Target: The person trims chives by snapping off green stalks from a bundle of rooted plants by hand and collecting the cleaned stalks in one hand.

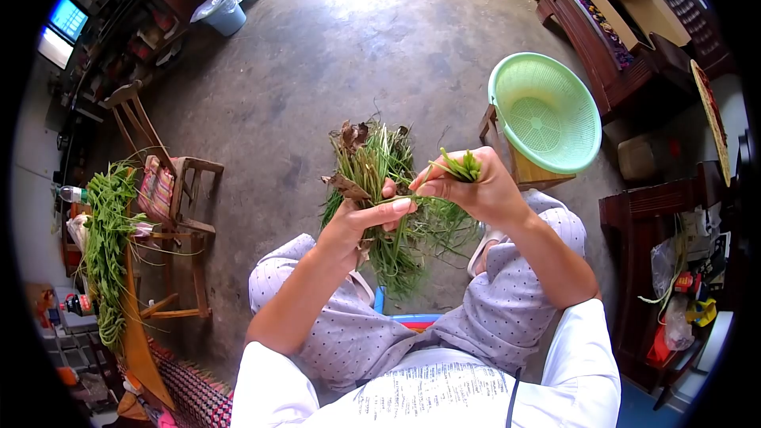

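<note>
My left hand (354, 223) is closed around a thick bunch of long green stems (363, 168) with brown, withered leaves at the upper end. Its thumb presses on a thin stem that reaches across to the other hand. A small cluster of bright green cut-looking stems (461, 165) sticks up from my right hand (490, 190), whose thumb and forefinger pinch close to the left fingertips. Loose thin greens (448, 226) lie below and between the hands; where the bunch ends and these begin is hard to make out.
A light green plastic colander (547, 111) rests on a wooden stool (529, 170) to the right. On the left, long greens (111, 246) lie heaped on a wooden surface beside a wooden chair (186, 182). A lined bucket (224, 12) stands far left on the concrete floor (277, 95).
</note>
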A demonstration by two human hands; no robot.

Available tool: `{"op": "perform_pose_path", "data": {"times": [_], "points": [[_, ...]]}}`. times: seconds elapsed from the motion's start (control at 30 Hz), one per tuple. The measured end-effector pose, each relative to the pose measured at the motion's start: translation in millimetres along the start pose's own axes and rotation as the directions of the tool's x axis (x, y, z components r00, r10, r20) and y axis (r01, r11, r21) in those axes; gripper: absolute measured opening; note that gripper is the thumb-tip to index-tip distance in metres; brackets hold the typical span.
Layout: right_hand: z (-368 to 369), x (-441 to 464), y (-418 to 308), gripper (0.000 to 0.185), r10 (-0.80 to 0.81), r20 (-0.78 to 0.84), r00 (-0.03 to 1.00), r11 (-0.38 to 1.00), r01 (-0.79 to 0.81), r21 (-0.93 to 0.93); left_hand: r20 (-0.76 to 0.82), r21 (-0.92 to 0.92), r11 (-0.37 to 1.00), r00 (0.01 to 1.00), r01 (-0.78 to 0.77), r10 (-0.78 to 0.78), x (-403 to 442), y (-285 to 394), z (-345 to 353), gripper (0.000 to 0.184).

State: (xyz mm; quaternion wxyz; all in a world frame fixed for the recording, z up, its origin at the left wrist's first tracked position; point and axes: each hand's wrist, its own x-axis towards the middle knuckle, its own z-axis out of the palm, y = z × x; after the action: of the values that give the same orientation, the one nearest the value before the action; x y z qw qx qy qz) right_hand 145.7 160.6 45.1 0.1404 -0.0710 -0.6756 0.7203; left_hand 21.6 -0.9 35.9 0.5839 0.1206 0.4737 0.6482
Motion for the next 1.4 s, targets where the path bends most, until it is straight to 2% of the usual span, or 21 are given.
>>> {"op": "perform_pose_path", "data": {"times": [0.1, 0.17, 0.27, 0.33, 0.4, 0.47, 0.53, 0.6, 0.7, 0.77, 0.8, 0.87, 0.9, 0.97, 1.0, 1.1, 1.17, 1.2, 1.27, 1.33, 1.4], "points": [[-1.4, -0.5, -1.9, 0.007, -0.040, 0.007, 0.999, 0.992, 0.041, -0.122, 0.020, -0.027, 1.000, 1.000, 0.013, -0.013, -0.9, 0.5, -0.3, 0.027], [-1.8, -1.0, -2.0, 0.012, -0.110, -0.050, 0.993, 0.971, 0.096, -0.220, 0.026, -0.037, 0.999, 0.999, 0.022, -0.021, -1.2, 0.4, -0.7, 0.028], [-4.7, -3.0, -13.2, 0.012, -0.082, -0.141, 0.987, 0.968, 0.045, -0.246, 0.014, -0.048, 0.999, 1.000, 0.025, -0.025, -0.8, -0.4, -1.7, 0.028], [-13.6, -2.3, -9.0, 0.013, -0.116, -0.149, 0.982, 0.963, 0.075, -0.258, 0.011, -0.042, 0.999, 1.000, 0.015, -0.015, -0.3, -0.2, -2.1, 0.029], [-19.5, -0.8, -6.0, 0.016, -0.147, -0.288, 0.946, 0.975, 0.088, -0.206, 0.017, -0.054, 0.999, 1.000, 0.008, -0.007, 0.2, -0.3, -3.6, 0.029], [-23.0, -3.3, -18.6, 0.020, -0.131, -0.287, 0.949, 0.975, 0.071, -0.211, 0.022, -0.066, 0.998, 1.000, 0.000, 0.002, 0.2, -0.1, -4.3, 0.029], [-23.2, -6.7, -32.0, 0.023, -0.027, -0.127, 0.992, 0.917, -0.026, -0.397, 0.000, -0.061, 0.998, 1.000, -0.023, 0.023, -0.3, 0.2, -4.4, 0.029], [-25.7, -7.7, -25.2, 0.025, -0.092, -0.141, 0.986, 0.917, 0.029, -0.398, -0.010, -0.025, 0.998, 0.998, -0.056, 0.056, -0.6, 0.2, -3.1, 0.029], [-29.6, -8.8, -17.2, 0.023, -0.036, -0.226, 0.973, 0.897, -0.068, -0.436, -0.012, 0.042, 0.992, 0.993, -0.115, 0.115, 1.0, -3.0, -5.4, 0.028], [-15.1, -5.3, -22.3, 0.020, -0.196, -0.362, 0.911, 0.914, 0.035, -0.405, -0.005, 0.072, 0.987, 0.990, -0.142, 0.142, 1.5, -4.0, -5.8, 0.028], [-16.5, -5.9, -26.5, 0.020, -0.196, -0.362, 0.911, 0.913, 0.036, -0.405, -0.017, 0.077, 0.986, 0.989, -0.145, 0.147, 1.5, -4.0, -4.9, 0.028], [-20.9, -7.5, -33.3, 0.019, -0.012, -0.134, 0.991, 0.934, -0.037, -0.355, -0.029, 0.081, 0.986, 0.988, -0.149, 0.151, 1.5, -4.7, -3.5, 0.027], [-18.1, -7.3, -31.1, 0.019, -0.012, -0.134, 0.991, 0.934, -0.037, -0.356, -0.025, 0.101, 0.983, 0.987, -0.154, 0.157, 1.4, -5.1, -2.8, 0.026], [-4.1, -6.5, -17.7, 0.018, 0.030, 0.062, 0.998, 0.983, -0.018, -0.183, -0.021, 0.121, 0.980, 0.986, -0.159, 0.163, 2.3, -7.7, -4.2, 0.026], [5.7, -5.6, -7.4, 0.017, -0.095, 0.091, 0.991, 0.987, 0.105, -0.119, 0.023, 0.104, 0.983, 0.989, -0.148, 0.147, 4.4, -11.1, -8.0, 0.026], [11.1, -5.9, 5.8, 0.025, -0.143, 0.052, 0.988, 0.988, 0.140, 0.065, 0.094, 0.068, 0.990, 0.989, -0.122, 0.116, 3.4, -8.5, -3.7, 0.026], [2.0, -6.7, -11.0, 0.030, 0.078, -0.190, 0.979, 0.996, -0.067, 0.066, 0.139, 0.066, 0.986, 0.980, -0.151, 0.141, 2.5, -7.0, 1.1, 0.019], [-3.3, -5.9, -11.5, 0.030, 0.077, -0.191, 0.979, 0.996, -0.066, 0.065, 0.140, 0.067, 0.986, 0.980, -0.152, 0.142, 2.3, -6.9, 1.1, 0.019], [-14.4, -2.6, -11.3, 0.036, 0.230, -0.363, 0.903, 0.964, -0.161, 0.212, 0.226, 0.002, 0.990, 0.964, -0.141, 0.137, 1.8, -6.8, 0.1, 0.019], [-22.5, 5.6, 0.9, 0.035, 0.213, -0.347, 0.913, 0.952, -0.114, 0.284, 0.233, 0.070, 0.979, 0.958, -0.190, 0.169, 0.8, -8.2, -3.0, 0.023], [-24.8, 12.1, 11.3, 0.034, 0.066, -0.311, 0.948, 0.919, 0.064, 0.389, 0.208, 0.181, 0.979, 0.977, -0.093, 0.054, -2.8, -4.4, -4.5, 0.027]]}}
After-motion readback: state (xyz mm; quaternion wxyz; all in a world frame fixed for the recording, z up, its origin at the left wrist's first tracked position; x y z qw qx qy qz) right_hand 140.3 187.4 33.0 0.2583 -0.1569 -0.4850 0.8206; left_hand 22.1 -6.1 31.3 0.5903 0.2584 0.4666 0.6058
